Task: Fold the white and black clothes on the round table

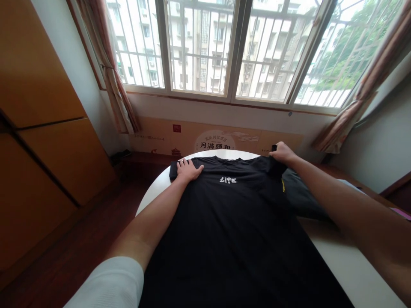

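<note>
A black T-shirt (231, 231) lies spread on a white table, its collar at the far edge and its hem towards me. White lettering marks its chest, and a small yellow strip shows near the right sleeve. My left hand (189, 170) rests flat on the left shoulder by the sleeve, fingers spread. At the far right my right hand (282, 153) is closed on the right sleeve and holds its edge a little raised off the table.
The white table (150, 194) has a rounded far edge. Dark folded cloth (303, 194) lies right of the T-shirt. Beyond stand a low printed panel (180, 139) and barred windows (202, 51) with tied curtains (112, 77). An orange-brown cabinet (41, 149) fills the left.
</note>
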Motion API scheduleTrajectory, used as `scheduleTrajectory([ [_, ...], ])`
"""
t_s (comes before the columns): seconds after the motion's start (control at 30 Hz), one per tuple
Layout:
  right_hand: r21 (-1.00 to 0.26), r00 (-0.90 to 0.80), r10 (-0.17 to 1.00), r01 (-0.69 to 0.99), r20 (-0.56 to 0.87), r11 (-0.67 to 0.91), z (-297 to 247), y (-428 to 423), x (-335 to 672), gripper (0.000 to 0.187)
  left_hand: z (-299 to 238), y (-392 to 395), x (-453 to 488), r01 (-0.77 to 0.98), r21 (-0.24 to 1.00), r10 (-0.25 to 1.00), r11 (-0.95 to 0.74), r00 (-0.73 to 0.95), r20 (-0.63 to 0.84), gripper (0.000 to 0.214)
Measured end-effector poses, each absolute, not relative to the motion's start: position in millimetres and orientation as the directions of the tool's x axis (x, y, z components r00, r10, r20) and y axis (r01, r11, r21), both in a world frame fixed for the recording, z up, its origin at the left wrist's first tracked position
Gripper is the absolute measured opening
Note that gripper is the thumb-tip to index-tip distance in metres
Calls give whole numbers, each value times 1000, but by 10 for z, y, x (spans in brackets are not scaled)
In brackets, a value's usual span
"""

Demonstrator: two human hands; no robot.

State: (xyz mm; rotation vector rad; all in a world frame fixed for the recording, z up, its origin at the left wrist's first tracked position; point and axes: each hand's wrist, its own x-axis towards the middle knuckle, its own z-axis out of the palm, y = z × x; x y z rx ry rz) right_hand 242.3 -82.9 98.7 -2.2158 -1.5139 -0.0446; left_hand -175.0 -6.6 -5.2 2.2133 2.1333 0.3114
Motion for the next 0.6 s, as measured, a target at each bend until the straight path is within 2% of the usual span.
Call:
scheduleTrajectory([
  [0.13,-418,305,941,881,146,-221,1104,-664,1893,53,-30,-96,-1743,978,132,974,-161,136,180,98],
  [0.3,-487,211,976,848,-48,-208,1100,-440,1319,33,-4,-135,-1720,947,82,925,-312,283,255,87],
  [0.43,-517,165,982,834,-95,-191,929,-251,1015,25,-5,-144,-1715,943,78,924,-324,298,241,82],
  [0.6,-521,120,988,840,-99,-154,606,-139,843,29,-12,-150,-1730,940,97,931,-327,303,203,80],
])
